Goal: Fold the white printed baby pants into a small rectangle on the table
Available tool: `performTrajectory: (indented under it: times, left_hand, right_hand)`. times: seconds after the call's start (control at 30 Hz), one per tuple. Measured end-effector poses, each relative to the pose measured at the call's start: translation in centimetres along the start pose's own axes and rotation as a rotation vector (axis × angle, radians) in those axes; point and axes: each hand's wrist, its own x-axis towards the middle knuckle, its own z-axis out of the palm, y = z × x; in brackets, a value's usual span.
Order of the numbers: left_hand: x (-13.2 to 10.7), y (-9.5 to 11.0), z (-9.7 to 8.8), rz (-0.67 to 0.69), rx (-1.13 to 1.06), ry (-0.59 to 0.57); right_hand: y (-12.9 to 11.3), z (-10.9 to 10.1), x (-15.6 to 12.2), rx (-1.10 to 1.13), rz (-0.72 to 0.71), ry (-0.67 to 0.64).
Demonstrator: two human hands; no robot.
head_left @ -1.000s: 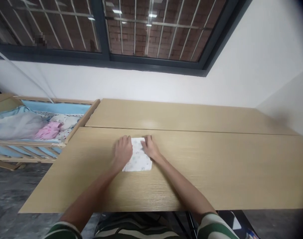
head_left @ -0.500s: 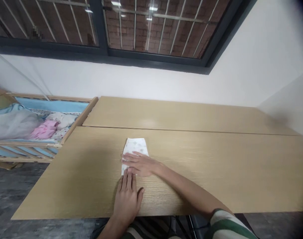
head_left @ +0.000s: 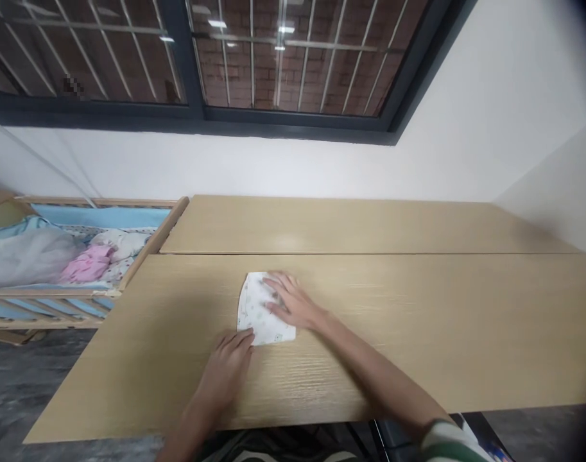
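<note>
A small folded white cloth (head_left: 261, 317) with a faint print lies flat on the wooden tabletop (head_left: 393, 321). My left hand (head_left: 228, 362) is at its lower left corner, with the fingers close together and the tips closed on the edge; the thumb is mostly hidden. Over the cloth's upper right side rests my right hand (head_left: 293, 300), its fingers spread and slightly blurred. That hand covers part of the cloth's right edge.
Left of the table stands a wooden crib (head_left: 153, 247) with blue lining, a pink cloth (head_left: 88, 263) and white bedding inside. A second board (head_left: 345, 224) adjoins the tabletop at the back, along the white wall. A dark-framed window (head_left: 297, 128) is above.
The cloth now shows a wider face, spread further to the right. My right hand has moved right and up across it. My left hand has turned and shifted left to the lower corner.
</note>
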Motion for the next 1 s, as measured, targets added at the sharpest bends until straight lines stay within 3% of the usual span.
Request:
performTrajectory:
  times: [0.07,0.17,0.27,0.37,0.47,0.6,0.7,0.83,0.9,1.0]
  left_hand:
    - [0.2,-1.5,-0.6,0.050,-0.044,0.006]
    - [0.5,-2.2,-0.9,0.102,-0.087,0.035]
    - [1.2,-2.0,-1.1,0.035,-0.178,0.049]
    - [2.8,-2.4,-1.7,-0.089,-0.233,0.106]
    - [5.4,-3.8,-2.4,-0.115,-0.197,0.157]
    - [9.2,-5.0,-2.4,-0.137,-0.107,0.221]
    - [10.5,-3.7,-1.5,-0.137,-0.061,0.266]
    - [9.5,-0.2,1.0,-0.030,-0.005,0.219]
    - [8.6,1.1,2.4,0.005,0.045,0.170]
    - [7.8,1.8,3.8,0.021,0.113,0.135]
  right_hand:
    - [-1.7,-1.0,-2.9,0.058,0.009,-0.072]
    - [-3.3,-1.5,-6.2,0.086,0.023,-0.185]
    - [-3.9,-1.3,-7.5,0.115,0.056,-0.147]
    - [-3.7,-1.3,-6.6,0.242,0.179,-0.053]
    - [-2.9,-1.5,-4.3,0.316,0.336,0.045]
    - [-1.6,-0.6,-1.2,0.172,0.470,0.095]
    - [-0.8,0.9,-0.1,0.033,0.587,0.060]
    - [-0.3,2.0,-0.2,-0.047,0.650,0.071]
    - [-0.3,1.9,-0.4,-0.090,0.602,0.165]
    - [-0.7,1.8,-0.8,-0.135,0.387,0.272]
